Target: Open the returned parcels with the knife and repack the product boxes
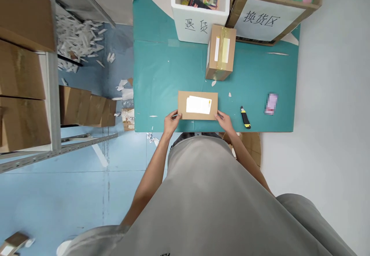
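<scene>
A flat brown cardboard parcel (pixel 198 105) with a white label lies near the front edge of the teal table (pixel 156 78). My left hand (pixel 171 121) grips its front left corner, fingers curled on the edge. My right hand (pixel 224 120) holds the front right corner the same way. A taller taped cardboard box (pixel 221 51) stands further back on the table. A yellow and black utility knife (pixel 245 117) lies to the right of my right hand.
A white foam bin (pixel 199 26) with books and a labelled cardboard box (pixel 271 17) stand at the table's back. A small pink item (pixel 271 103) lies at right. Metal shelving with cartons (pixel 24 94) stands left. Paper scraps and flattened boxes (pixel 86 111) litter the blue floor.
</scene>
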`<state>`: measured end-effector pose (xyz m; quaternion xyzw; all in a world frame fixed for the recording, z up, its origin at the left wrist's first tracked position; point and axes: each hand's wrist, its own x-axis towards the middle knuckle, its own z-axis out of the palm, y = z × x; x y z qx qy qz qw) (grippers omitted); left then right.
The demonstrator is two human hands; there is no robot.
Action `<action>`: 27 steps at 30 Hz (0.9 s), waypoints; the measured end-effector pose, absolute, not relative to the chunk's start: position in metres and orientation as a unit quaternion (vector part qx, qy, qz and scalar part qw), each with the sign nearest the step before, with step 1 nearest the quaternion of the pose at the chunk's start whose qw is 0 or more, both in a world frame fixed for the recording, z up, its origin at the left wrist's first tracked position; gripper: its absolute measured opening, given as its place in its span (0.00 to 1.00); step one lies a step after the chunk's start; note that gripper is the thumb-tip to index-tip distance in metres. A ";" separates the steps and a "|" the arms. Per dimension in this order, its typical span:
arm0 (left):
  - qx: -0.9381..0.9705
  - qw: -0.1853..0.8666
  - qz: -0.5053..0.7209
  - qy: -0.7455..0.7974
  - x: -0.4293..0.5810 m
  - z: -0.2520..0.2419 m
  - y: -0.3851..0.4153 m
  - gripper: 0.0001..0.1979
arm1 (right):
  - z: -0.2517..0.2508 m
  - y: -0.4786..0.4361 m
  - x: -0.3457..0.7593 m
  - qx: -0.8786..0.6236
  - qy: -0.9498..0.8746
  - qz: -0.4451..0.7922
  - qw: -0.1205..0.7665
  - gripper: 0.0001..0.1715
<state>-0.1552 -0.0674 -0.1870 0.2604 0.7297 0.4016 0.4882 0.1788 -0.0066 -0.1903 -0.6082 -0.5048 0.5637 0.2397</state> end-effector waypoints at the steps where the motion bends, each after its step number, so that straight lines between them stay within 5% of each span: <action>1: 0.255 0.493 0.395 0.732 -0.156 -0.191 -0.069 0.24 | -0.194 -0.009 0.178 -0.616 -0.490 0.568 0.239 0.43; 12: 0.250 0.483 0.356 0.760 -0.148 -0.206 -0.094 0.16 | -0.204 -0.035 0.181 -0.653 -0.471 0.557 0.204 0.30; 21: 0.342 0.397 0.426 0.737 -0.168 -0.153 -0.051 0.21 | -0.151 0.014 0.184 -0.608 -0.556 0.497 0.274 0.33; 27: 0.318 0.399 0.402 0.760 -0.171 -0.144 -0.040 0.19 | -0.145 0.025 0.170 -0.631 -0.563 0.482 0.229 0.29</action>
